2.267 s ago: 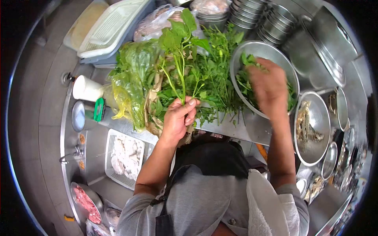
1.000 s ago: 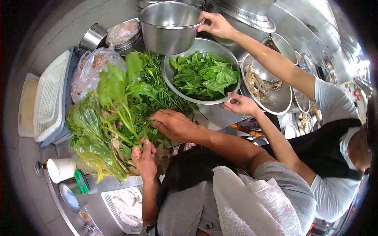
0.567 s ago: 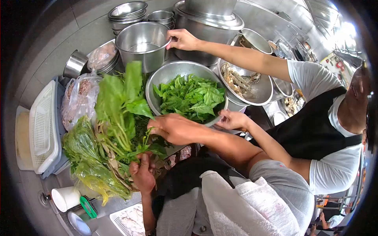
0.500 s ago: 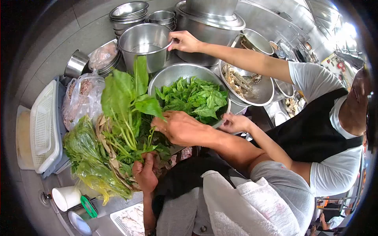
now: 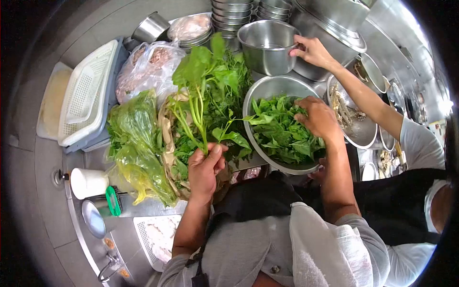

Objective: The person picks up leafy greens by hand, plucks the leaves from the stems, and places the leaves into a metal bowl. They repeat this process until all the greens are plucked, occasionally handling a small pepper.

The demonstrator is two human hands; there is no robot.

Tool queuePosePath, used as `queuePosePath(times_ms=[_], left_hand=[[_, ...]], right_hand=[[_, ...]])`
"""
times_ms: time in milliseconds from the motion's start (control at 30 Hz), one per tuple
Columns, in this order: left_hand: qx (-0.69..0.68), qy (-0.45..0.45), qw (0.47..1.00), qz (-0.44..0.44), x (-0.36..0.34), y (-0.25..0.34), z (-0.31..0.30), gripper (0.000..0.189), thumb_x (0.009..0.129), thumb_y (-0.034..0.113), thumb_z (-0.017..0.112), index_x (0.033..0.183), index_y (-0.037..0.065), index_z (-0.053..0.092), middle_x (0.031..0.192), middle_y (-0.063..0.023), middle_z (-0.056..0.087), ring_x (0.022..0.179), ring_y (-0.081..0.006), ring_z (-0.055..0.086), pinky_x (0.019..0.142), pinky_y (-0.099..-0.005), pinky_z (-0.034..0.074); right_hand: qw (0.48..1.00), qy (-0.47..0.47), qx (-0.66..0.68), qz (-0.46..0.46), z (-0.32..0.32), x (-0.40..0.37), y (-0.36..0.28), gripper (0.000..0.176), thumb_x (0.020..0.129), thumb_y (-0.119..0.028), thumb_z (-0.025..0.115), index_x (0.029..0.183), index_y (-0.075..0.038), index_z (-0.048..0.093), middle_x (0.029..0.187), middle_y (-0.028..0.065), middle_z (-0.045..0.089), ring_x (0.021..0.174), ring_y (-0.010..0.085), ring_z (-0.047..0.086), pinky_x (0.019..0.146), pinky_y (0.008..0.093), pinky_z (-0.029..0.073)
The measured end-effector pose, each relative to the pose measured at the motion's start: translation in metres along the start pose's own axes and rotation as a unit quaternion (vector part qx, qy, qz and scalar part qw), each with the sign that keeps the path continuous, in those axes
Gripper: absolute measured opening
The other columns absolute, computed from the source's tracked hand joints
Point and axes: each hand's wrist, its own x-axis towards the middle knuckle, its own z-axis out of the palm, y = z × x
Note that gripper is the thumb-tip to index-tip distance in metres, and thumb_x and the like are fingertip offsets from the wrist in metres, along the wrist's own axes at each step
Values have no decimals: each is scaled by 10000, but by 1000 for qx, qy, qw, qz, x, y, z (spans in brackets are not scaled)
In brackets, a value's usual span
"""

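My left hand point(image 5: 208, 167) is closed around the stems of a bunch of leafy greens point(image 5: 201, 100), held upright with the leaves above. One leafy sprig hangs out rightward toward the large metal bowl point(image 5: 252, 138). In that bowl lies a heap of loose green leaves point(image 5: 282, 136). My right hand point(image 5: 318, 117) reaches into the bowl and touches the leaves, its thumb and fingers somewhat apart. Below my left hand, more greens lie on brown paper point(image 5: 168, 148). A co-worker's hand point(image 5: 311, 50) grips the rim of a deep metal pot point(image 5: 267, 48); their other hand is mostly hidden behind my right forearm.
Left of the greens are bagged greens point(image 5: 136, 129), a plastic bag of meat point(image 5: 148, 69) and white baskets point(image 5: 88, 95). A white tub point(image 5: 89, 183) and a green-handled peeler point(image 5: 113, 201) lie nearer. Stacked metal bowls point(image 5: 231, 16) stand behind; another bowl point(image 5: 356, 129) holds scraps.
My right hand has moved from the greens' stems into the bowl of leaves. My left hand still holds the bunch. The view has shifted left, and the co-worker's hand stays on the pot.
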Motion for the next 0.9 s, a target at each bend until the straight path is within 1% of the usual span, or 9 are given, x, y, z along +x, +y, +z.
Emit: queuePosePath(times_ms=[133, 200, 300, 433, 567, 667, 733, 800, 900], left_hand=[[30, 2, 1000, -1, 1, -1, 5, 177, 995, 209, 653, 982, 34, 680, 691, 1, 567, 570, -80, 470, 513, -236, 311], [42, -10, 999, 7, 0, -2, 8, 171, 995, 209, 652, 980, 42, 690, 696, 4, 574, 568, -78, 467, 517, -240, 321], [41, 1, 999, 23, -2, -5, 12, 155, 988, 202, 662, 969, 51, 689, 713, 6, 592, 594, -79, 483, 534, -240, 346], [10, 5, 1000, 12, -3, -12, 5, 207, 1001, 231, 656, 994, 31, 708, 666, 32, 540, 579, -56, 454, 525, -220, 308], [27, -6, 999, 15, -11, -20, 1, 215, 1006, 235, 650, 1000, 27, 701, 667, 34, 538, 579, -50, 454, 522, -220, 311], [31, -20, 999, 7, -13, -26, -3, 220, 1009, 238, 646, 1004, 25, 697, 669, 36, 536, 579, -45, 451, 519, -218, 307], [10, 9, 1000, -12, -8, -24, -2, 228, 1009, 247, 647, 1007, 24, 694, 673, 35, 537, 578, -45, 447, 519, -218, 304], [13, 31, 999, -15, 0, -19, -2, 234, 1002, 258, 652, 1017, 29, 699, 687, 36, 547, 580, -42, 445, 520, -214, 300], [10, 53, 999, 8, 16, -13, 8, 226, 996, 250, 652, 1042, 36, 708, 688, 36, 548, 590, -38, 447, 526, -209, 295]], right_hand=[[961, 93, 242, -94, -26, 3, -61, 312, 893, -229, 716, 1164, -75, 728, 1075, 149, 715, 1088, 345, 653, 929, 440, 511], [937, 95, 287, -178, -17, 4, -87, 242, 906, -199, 696, 1083, -37, 725, 1001, 154, 707, 1016, 346, 664, 878, 429, 524], [938, 69, 274, -199, 5, 9, -102, 174, 906, -169, 669, 995, -23, 701, 948, 159, 694, 925, 367, 664, 817, 437, 530], [906, 28, 397, -144, 20, -2, -105, 108, 870, -122, 618, 894, -30, 669, 862, 161, 663, 835, 377, 653, 735, 455, 519], [931, -3, 324, -168, 14, -13, -93, 116, 844, -121, 621, 880, -18, 663, 867, 156, 674, 822, 365, 659, 742, 438, 531], [929, 84, 349, -94, 28, -15, -72, 118, 837, -114, 631, 890, -21, 680, 895, 148, 693, 844, 352, 675, 761, 427, 542], [955, 127, 263, -49, 20, -9, -48, 126, 839, -112, 657, 927, -36, 706, 945, 146, 708, 880, 343, 687, 785, 431, 552], [991, 94, 93, -10, 17, -4, -25, 181, 848, -128, 691, 1007, -52, 733, 1009, 149, 719, 959, 334, 687, 853, 444, 548], [992, 123, -5, -34, 20, 0, -21, 301, 878, -190, 716, 1146, -53, 722, 1098, 150, 723, 1044, 349, 659, 937, 445, 513]])
